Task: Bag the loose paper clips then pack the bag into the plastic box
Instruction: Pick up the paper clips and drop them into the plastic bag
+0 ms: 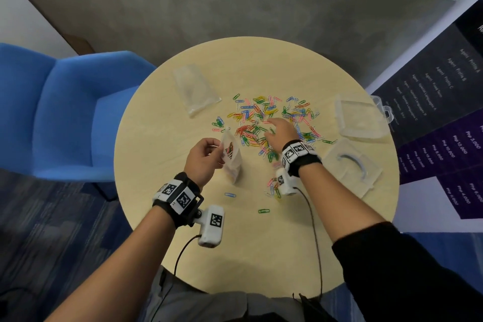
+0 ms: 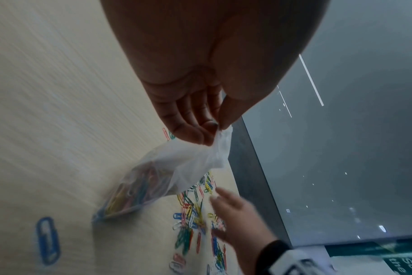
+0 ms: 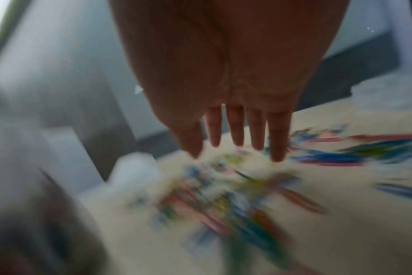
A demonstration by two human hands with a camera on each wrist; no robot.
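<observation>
While the left hand pinches the bag mouth at frame centre-left, some clips already sit inside. Right hand, fingers spread and empty, hangs over the paper clips pile at centre of the worktop. Most clips look unbagged. Plastic box lies open at right, nothing packed. Judged early: bagging well short, sealing and boxing left.

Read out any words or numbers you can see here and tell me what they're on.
"Agent Profile A", "Agent Profile B": dark poster; lower lines too small.
"Php 3,000", "Php 12,000": purple panel; other prices blurred.
"Sc", "the": green sign, cut off.
Wrist bands: code squares, no words.
</observation>
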